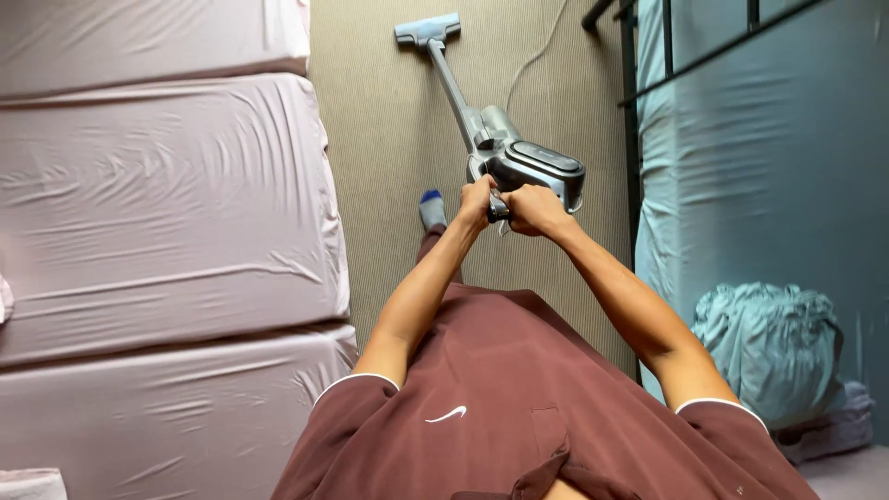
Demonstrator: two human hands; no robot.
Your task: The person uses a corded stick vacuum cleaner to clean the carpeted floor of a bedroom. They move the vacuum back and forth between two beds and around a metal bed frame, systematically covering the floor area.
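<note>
Head view: left hand [478,199] and right hand [535,208] both grip the vacuum [519,159] handle.

Glossy grey plastic vacuum [519,162], matt ribbed carpet [389,139], smooth wrinkled pink cloth mattresses [167,213]

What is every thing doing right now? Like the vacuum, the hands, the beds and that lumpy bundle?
stick vacuum: tilted, its head flat on the carpet, handle gripped.
left hand: closed on the vacuum handle.
right hand: closed on the handle, touching the left.
pink mattresses: lying side by side, covers wrinkled.
blue mattress: covered, behind a dark bed frame.
blue bundle: crumpled in a heap.
white cord: loose on the carpet.
</note>
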